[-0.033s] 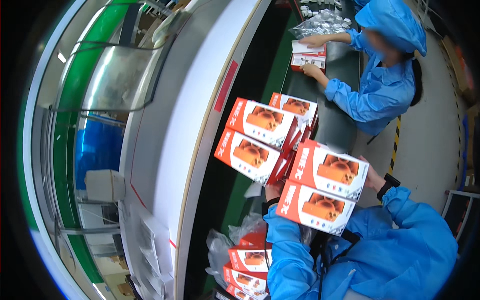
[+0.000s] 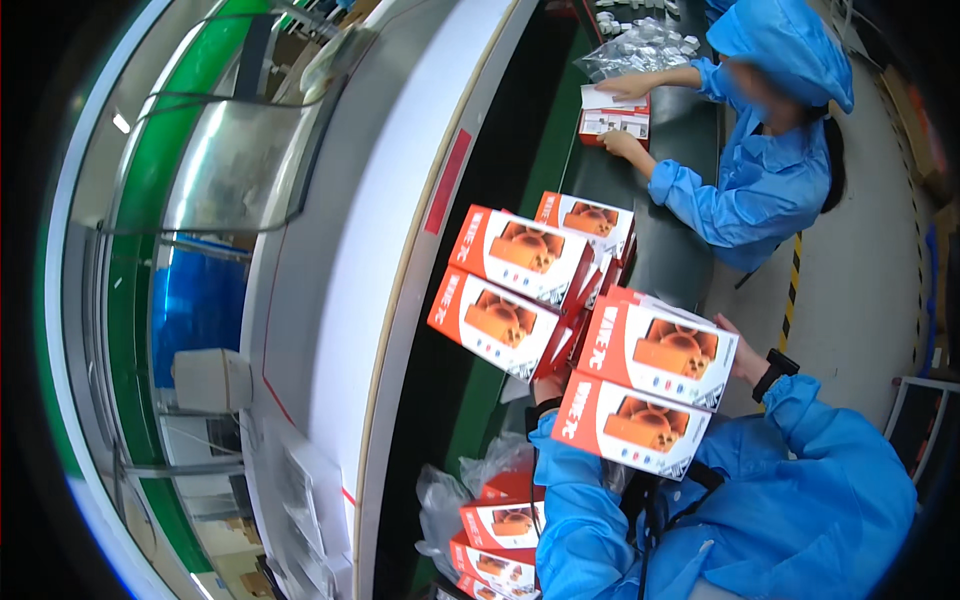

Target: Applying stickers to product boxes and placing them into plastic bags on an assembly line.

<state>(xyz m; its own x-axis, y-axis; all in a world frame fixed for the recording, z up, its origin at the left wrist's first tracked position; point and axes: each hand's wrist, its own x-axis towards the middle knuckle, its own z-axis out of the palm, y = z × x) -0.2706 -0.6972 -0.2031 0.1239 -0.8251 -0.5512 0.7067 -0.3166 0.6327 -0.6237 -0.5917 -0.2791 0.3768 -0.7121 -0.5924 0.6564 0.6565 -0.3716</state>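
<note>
A pair of red-and-white cartons with an orange speaker-like device printed on them, the upper carton (image 2: 664,350) and the lower carton (image 2: 633,423), is held in front of my body. My right hand (image 2: 741,352) grips their right side, a black band round its wrist. Against their left edge is my left hand (image 2: 549,386), mostly hidden behind the cartons, with its fingers closed at the side. Just beyond stand more cartons of the same kind, an upper one (image 2: 522,255) and a lower one (image 2: 494,322), stacked close against the held pair.
Across the dark green work surface (image 2: 665,235), a co-worker in blue (image 2: 760,180) handles an open red box (image 2: 620,122). Bagged small white parts (image 2: 645,48) lie beyond. More cartons (image 2: 500,525) and clear plastic bags (image 2: 440,500) are at lower left. A white ledge (image 2: 400,180) runs along the left.
The held cartons and the stack beyond sit slightly lower in the picture, and the ledge has shifted a little too. Both my hands stay on the cartons.
</note>
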